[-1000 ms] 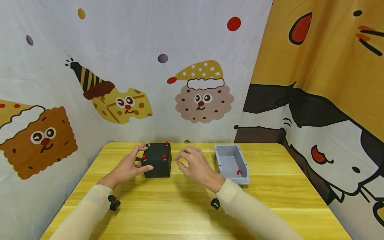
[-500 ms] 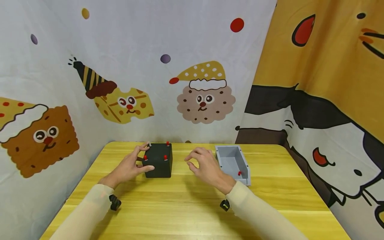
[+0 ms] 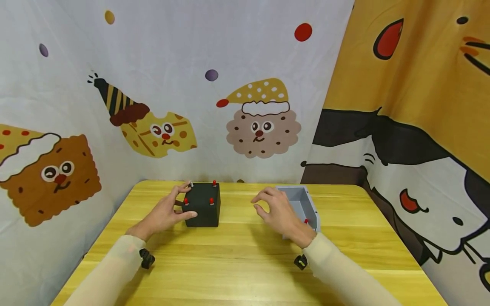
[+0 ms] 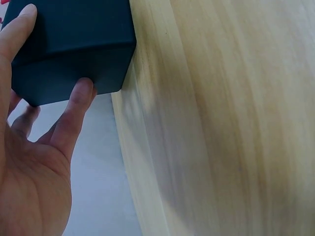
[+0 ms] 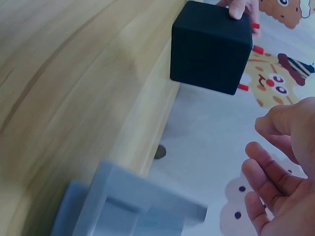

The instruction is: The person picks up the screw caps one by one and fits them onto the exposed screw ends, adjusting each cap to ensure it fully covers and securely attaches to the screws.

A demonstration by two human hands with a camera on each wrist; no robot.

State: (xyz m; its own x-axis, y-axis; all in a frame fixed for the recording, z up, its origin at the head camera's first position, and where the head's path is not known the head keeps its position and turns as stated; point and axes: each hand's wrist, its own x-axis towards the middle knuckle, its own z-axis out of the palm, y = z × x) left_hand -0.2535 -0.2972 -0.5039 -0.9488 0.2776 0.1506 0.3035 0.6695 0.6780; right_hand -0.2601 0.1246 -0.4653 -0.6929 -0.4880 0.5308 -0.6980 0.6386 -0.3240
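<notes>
A black box (image 3: 200, 205) stands on the table, left of centre in the head view. On its top are red caps (image 3: 212, 201) on short metal stems; the back left stem (image 3: 192, 184) shows bare metal. My left hand (image 3: 164, 212) holds the box at its left side, thumb on the front face and fingers around the side and back corner. My right hand (image 3: 279, 212) hovers in front of the grey bin (image 3: 313, 199) with loosely curled fingers and nothing visible between them. Inside the bin lies a small red cap (image 3: 306, 221), partly hidden by the hand.
The wooden table (image 3: 229, 263) carries the box and the bin. A printed curtain (image 3: 172, 51) hangs close behind the table's back edge and along its sides. Each wrist wears a small black camera (image 3: 147, 258).
My right hand has moved right, away from the black box, to the grey bin's front left side. The left hand stays on the box. The view has shifted slightly.
</notes>
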